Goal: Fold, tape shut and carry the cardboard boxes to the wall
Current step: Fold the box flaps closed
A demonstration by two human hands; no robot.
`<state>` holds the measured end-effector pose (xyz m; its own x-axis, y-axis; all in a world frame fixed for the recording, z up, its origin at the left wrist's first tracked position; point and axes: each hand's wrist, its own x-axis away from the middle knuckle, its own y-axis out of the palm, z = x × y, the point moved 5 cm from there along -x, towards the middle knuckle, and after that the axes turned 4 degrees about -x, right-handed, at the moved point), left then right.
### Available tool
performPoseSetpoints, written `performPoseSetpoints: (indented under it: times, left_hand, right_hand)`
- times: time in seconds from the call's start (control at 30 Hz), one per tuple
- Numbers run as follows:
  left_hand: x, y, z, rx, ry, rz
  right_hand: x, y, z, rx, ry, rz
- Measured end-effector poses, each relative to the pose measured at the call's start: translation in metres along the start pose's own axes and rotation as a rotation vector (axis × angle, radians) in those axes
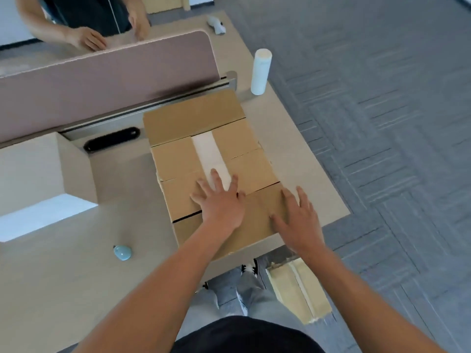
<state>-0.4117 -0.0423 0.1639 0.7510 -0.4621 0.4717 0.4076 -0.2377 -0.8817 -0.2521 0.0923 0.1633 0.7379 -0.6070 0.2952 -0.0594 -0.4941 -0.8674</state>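
A brown cardboard box (pixel 178 159) lies flattened on the light wooden desk (pixel 63 271), its flaps spread out and a pale strip of tape (pixel 207 151) running along its middle seam. My left hand (pixel 220 202) presses flat on the box near the tape's near end, fingers spread. My right hand (pixel 297 220) rests flat on the near flap at the box's right side, fingers apart. Neither hand holds anything. Another taped cardboard piece (pixel 298 289) lies on the floor below the desk edge, by my legs.
A white cylindrical bottle (pixel 260 72) stands at the desk's far right. A small blue object (pixel 122 252) lies on the desk to the left. A pink divider panel (pixel 102 80) runs along the back; another person's hands work behind it. Grey carpet lies to the right.
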Motion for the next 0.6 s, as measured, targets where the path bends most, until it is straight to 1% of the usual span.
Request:
performPoseSetpoints:
  times: [0.03, 0.1, 0.23, 0.33, 0.43, 0.5, 0.57, 0.6]
  left_hand:
    - [0.0, 0.0, 0.0, -0.013, 0.004, -0.008]
    - [0.0, -0.001, -0.001, -0.06, 0.015, -0.008]
    - [-0.001, -0.01, -0.009, -0.164, 0.054, 0.026]
    - [-0.005, -0.019, -0.011, -0.141, 0.085, -0.026]
    - [-0.011, -0.032, -0.016, -0.059, 0.119, -0.161]
    - [-0.011, -0.051, -0.021, 0.005, 0.188, -0.257]
    - [-0.012, -0.075, -0.028, 0.042, 0.26, -0.261]
    - [-0.015, -0.089, -0.035, 0.068, 0.246, -0.201]
  right_hand:
    - [0.005, 0.0, 0.004, -0.058, 0.07, -0.011]
    - [0.012, -0.002, 0.009, -0.131, 0.15, -0.005]
    - [0.027, -0.011, 0.008, -0.146, 0.189, 0.069]
    - [0.029, -0.025, -0.003, -0.135, 0.161, 0.134]
    - [0.025, -0.045, -0.021, -0.175, 0.098, 0.231]
    - [0.018, -0.057, -0.035, -0.199, 0.043, 0.283]
    - [0.009, -0.065, -0.05, -0.242, -0.02, 0.312]
    - [0.003, -0.067, -0.057, -0.268, -0.046, 0.324]
